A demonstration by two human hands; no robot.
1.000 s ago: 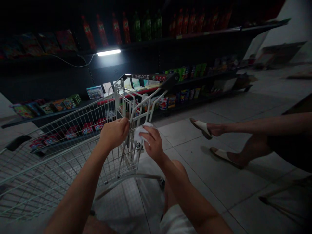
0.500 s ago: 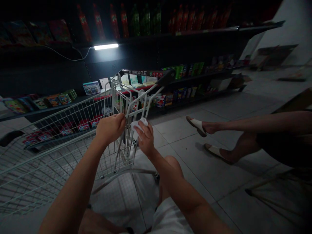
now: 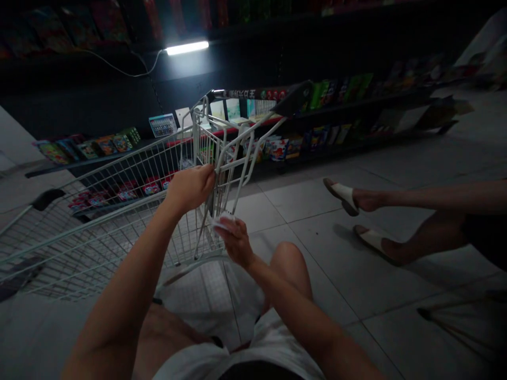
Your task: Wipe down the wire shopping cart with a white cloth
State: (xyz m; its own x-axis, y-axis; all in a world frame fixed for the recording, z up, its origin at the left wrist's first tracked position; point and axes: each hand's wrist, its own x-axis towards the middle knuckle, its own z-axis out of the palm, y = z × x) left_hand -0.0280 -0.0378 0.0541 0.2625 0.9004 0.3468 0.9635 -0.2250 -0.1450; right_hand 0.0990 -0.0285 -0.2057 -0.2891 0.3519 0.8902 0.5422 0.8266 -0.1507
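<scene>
A metal shopping cart [image 3: 130,224] stands in front of me, its dark handle bar [image 3: 257,94] at the far upper side. My left hand [image 3: 192,186] is closed around the top rim of the cart's basket, near the corner by the handle frame. Lower and to the right, my right hand [image 3: 236,240] is closed on a crumpled white cloth [image 3: 225,220], pressed near the upright wires at the cart's end. Whether the cloth touches the wires I cannot tell. The right fingertips are partly hidden by the cloth and blurred.
Behind the cart run dark store shelves [image 3: 245,53] with packets and bottles, lit by a tube lamp [image 3: 187,48]. At the right, a seated person's legs [image 3: 412,216] in white shoes stretch over the tiled floor [image 3: 328,274]. Thin stand legs [image 3: 447,322] are at lower right.
My right hand has moved down along the cart's end with the cloth. My left hand keeps its grip on the rim. The view has tilted downward, and the shelves appear higher.
</scene>
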